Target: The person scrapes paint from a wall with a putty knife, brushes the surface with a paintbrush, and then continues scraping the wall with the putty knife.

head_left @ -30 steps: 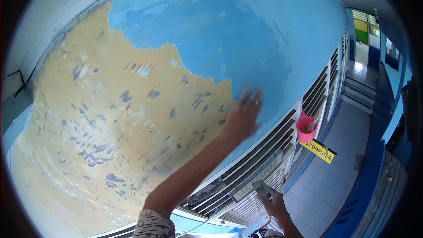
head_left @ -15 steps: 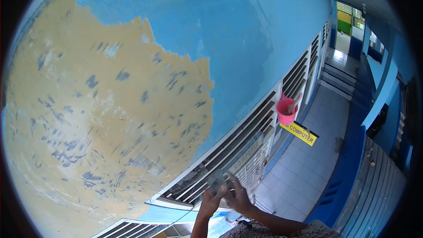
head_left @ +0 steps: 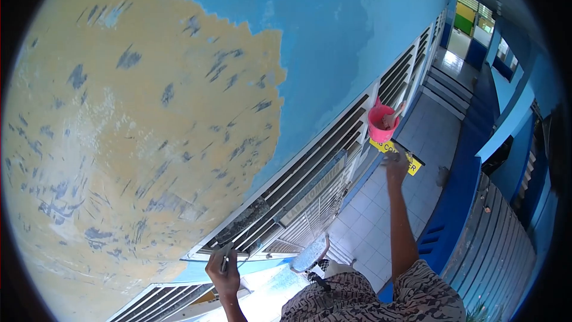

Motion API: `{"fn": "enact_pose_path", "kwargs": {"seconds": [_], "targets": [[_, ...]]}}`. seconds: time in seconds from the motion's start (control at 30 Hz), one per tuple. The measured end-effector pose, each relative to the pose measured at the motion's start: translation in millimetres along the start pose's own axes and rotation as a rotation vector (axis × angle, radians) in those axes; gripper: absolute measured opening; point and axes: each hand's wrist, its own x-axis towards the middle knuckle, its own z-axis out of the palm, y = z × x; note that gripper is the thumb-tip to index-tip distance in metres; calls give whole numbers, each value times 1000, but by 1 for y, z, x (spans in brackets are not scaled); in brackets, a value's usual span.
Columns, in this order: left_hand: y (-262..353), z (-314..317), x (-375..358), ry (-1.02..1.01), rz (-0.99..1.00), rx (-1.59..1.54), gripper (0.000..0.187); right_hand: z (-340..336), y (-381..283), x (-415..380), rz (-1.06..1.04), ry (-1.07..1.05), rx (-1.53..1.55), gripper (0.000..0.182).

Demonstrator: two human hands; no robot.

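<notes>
My left hand (head_left: 223, 275) is closed around a small scraper (head_left: 226, 253) with a greyish blade, low in front of the wall (head_left: 149, 161). The wall's blue paint ends in a jagged edge, and the tan area beside it carries many grey smears. My right hand (head_left: 395, 167) is stretched out just below a pink bucket (head_left: 381, 130), its fingers apart and nothing visible in them. The bucket hangs by the window louvres and contains a light-handled tool (head_left: 395, 114) and some greyish material.
Louvred windows (head_left: 322, 155) with a computer lab sign (head_left: 316, 191) run along the wall. A yellow sign (head_left: 412, 166) sticks out behind my right hand. Below lie a tiled corridor (head_left: 381, 214), steps (head_left: 444, 95) and a slatted surface (head_left: 491, 238) at right.
My hands have separated from where they met around a grey object. The left has moved left and down with the scraper; the right has gone up and right to the bucket.
</notes>
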Motion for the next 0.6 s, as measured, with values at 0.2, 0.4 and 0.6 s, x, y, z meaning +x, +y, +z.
{"fn": "enact_pose_path", "kwargs": {"seconds": [0.2,0.4,0.6], "targets": [[2,9,4,-23,-116,188,20,-32,90,110,-124,26,-224,56],[-21,8,-4,5,-105,430,32,-66,215,235,-606,69,-997,93],[-23,9,2,-119,-365,407,47,-32,146,238,-20,-30,-866,125]]}}
